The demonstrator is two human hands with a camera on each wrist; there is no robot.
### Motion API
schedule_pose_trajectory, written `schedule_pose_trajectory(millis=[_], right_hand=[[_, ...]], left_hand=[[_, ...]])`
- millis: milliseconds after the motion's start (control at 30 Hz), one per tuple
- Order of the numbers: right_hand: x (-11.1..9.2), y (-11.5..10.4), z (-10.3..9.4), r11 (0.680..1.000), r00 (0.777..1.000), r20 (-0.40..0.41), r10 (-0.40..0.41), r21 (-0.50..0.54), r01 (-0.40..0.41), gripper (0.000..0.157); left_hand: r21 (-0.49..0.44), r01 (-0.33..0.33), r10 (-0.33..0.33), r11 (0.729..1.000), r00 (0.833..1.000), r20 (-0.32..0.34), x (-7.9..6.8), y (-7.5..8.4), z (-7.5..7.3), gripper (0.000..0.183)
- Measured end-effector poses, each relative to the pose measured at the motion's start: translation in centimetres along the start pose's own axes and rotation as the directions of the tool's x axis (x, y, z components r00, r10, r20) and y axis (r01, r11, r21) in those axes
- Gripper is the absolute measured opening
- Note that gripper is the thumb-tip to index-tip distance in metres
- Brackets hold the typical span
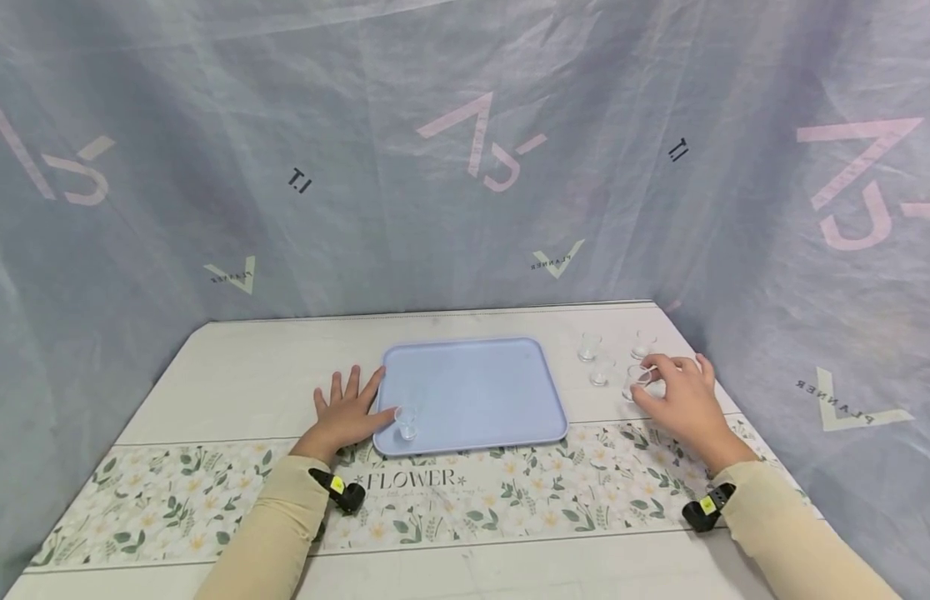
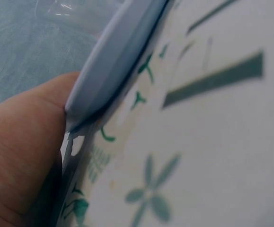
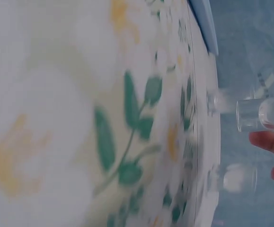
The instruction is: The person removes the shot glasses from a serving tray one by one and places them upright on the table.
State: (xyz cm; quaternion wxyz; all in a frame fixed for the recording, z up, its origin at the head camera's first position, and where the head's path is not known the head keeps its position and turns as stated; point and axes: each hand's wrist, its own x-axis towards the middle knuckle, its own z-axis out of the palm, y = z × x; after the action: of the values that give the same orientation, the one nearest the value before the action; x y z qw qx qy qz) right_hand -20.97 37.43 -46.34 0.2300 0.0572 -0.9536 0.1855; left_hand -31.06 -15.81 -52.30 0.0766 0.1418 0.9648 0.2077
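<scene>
My left hand [image 1: 347, 417] lies with its fingers spread at the left edge of a pale blue tray [image 1: 472, 392]. Its thumb reaches over the rim, close to a small clear glass [image 1: 407, 423] standing in the tray's near left corner. At the right of the table, my right hand [image 1: 682, 400] pinches another small clear glass [image 1: 634, 382] between thumb and fingers. In the right wrist view this held glass [image 3: 251, 115] shows a gap between its base and the tabletop. A further glass [image 3: 234, 178] stands on the table below the fingers.
Several more clear glasses stand near the right hand, among them one at the back [image 1: 588, 346], one nearer [image 1: 602, 372] and one farther right [image 1: 642, 343]. A floral strip [image 1: 510, 500] crosses the white table. Grey curtains [image 1: 360, 208] enclose its back and sides.
</scene>
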Motion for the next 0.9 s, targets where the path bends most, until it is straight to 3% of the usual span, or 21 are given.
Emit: schedule_pose_trajectory(millis=[333, 900], right_hand=[[-1.2, 2.6, -0.9, 0.999, 0.999, -0.011, 0.04, -0.013, -0.04, 0.036], [-1.6, 4.3, -0.6, 0.98, 0.974, 0.117, 0.192, -0.073, -0.185, 0.038]], left_hand=[[0.001, -0.001, 0.001, 1.0, 1.0, -0.005, 0.2, -0.2, 0.1, 0.099], [0.001, 0.006, -0.006, 1.0, 1.0, 0.01, -0.2, 0.4, -0.5, 0.096]])
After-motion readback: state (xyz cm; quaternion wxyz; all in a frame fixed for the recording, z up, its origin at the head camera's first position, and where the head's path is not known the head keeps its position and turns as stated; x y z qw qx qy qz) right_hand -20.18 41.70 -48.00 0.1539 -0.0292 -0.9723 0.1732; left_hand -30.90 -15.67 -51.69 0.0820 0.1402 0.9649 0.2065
